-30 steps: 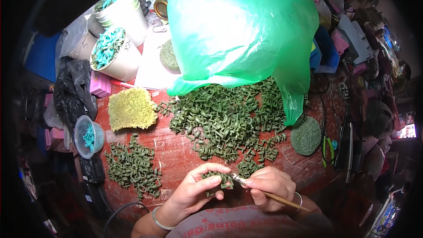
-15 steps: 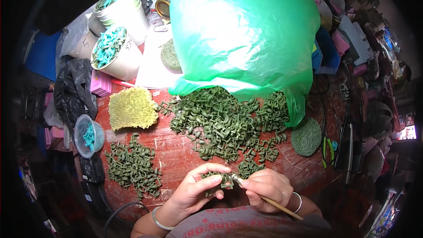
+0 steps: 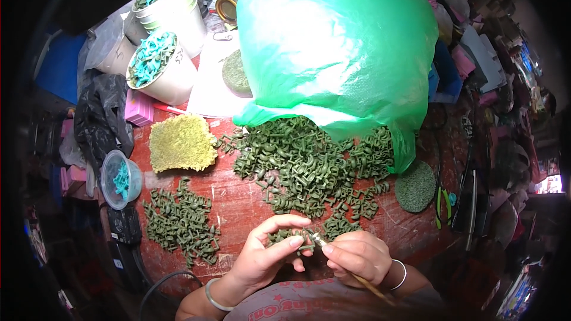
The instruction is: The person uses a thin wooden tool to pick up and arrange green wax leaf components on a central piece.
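My left hand (image 3: 262, 254) is curled around a small dark-green curved piece (image 3: 307, 241), pinched between thumb and fingers near the table's front edge. My right hand (image 3: 360, 254) grips a slim wooden-handled tool (image 3: 370, 288). Its pale, whitish tip meets or nearly meets the green piece; whether it touches I cannot tell. Just beyond my fingers lies a little cluster of similar pieces (image 3: 340, 224). A large heap of green pieces (image 3: 291, 163) spreads past that, partly under a green plastic bag (image 3: 333, 47). A smaller heap (image 3: 181, 224) lies to the left.
A yellow rough-textured block (image 3: 182, 142) sits left of the large heap, a round green pad (image 3: 415, 186) right of it. Green-handled pliers (image 3: 444, 207) lie farther right. A clear tub (image 3: 134, 183) and white buckets (image 3: 172, 77) with turquoise pieces stand at left. A cable (image 3: 163, 278) curves nearby.
The whole view has shifted slightly. The tool's handle now slopes more steeply downward, and the right hand is a little closer to the left. Both hands keep their hold.
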Demonstrator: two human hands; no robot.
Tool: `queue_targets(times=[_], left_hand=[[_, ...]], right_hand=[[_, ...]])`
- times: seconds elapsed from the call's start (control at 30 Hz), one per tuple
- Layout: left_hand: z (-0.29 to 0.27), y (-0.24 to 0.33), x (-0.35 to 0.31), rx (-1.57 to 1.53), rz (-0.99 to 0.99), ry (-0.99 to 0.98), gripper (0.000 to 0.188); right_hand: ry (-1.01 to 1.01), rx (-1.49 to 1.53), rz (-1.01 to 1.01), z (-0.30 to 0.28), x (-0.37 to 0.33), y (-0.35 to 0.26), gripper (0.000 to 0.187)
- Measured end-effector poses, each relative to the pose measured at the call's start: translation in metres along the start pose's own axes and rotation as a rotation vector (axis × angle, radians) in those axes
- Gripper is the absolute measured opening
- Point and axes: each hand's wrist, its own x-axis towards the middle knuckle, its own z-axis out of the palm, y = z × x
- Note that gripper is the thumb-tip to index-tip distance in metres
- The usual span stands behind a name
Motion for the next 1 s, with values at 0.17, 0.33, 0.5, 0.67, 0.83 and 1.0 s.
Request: queue_targets(times=[0.17,0.33,0.5,0.67,0.83,1.0], left_hand=[[0.003,-0.002,-0.004,0.127,0.09,0.046,0.028],[0.005,0.0,-0.004,0.194,0.062,0.118,0.026],[-0.003,0.002,-0.003,0.015,0.003,0.053,0.025],[-0.005,0.004,-0.002,-0.053,-0.016,0.023,0.024],[-0.006,0.005,-0.002,-0.078,-0.038,-0.009,0.024],[-0.009,0.005,-0.002,-0.137,-0.068,-0.015,0.024]], right_hand=[[0.014,-0.027,-0.025,0.001,0.001,-0.001,0.023],[-0.009,0.006,0.019,-0.001,-0.001,-0.003,0.035],[-0.012,0.029,-0.003,-0.001,-0.001,-0.001,0.036],[0.0,0.102,0.029,0.001,-0.006,0.001,0.034],[0.095,0.264,0.113,0.0,-0.003,0.004,0.024],[0.12,0.325,0.184,0.0,-0.002,0.004,0.02]])
